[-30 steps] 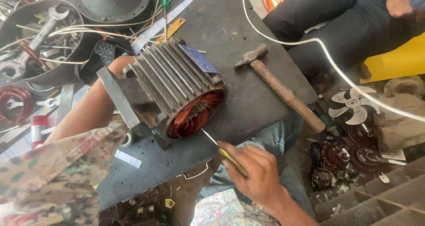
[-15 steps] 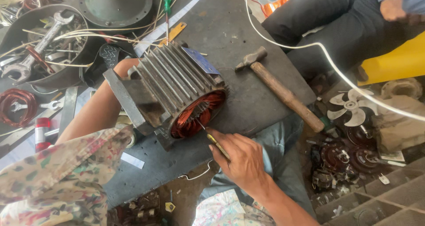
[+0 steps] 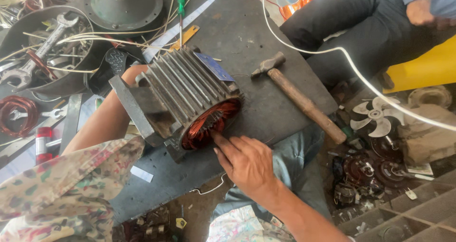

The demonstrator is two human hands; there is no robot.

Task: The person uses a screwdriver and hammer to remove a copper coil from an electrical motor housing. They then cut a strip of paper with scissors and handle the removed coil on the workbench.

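The right hand lies nearest, its fingers loosely extended and empty, tips touching the copper windings at the open end of the finned motor housing lying on the dark counter. The left hand is hidden behind the housing, so its fingers cannot be judged. Beyond lies a hammer.

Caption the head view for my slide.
Right hand reaches into copper windings of grey finned motor housing beside wooden-handled hammer.

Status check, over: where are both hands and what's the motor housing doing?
Right hand fingers at the copper windings, tool not visible. Left hand hidden behind the finned motor housing, forearm alongside. Housing on its side on the dark bench. Hammer lies clear.
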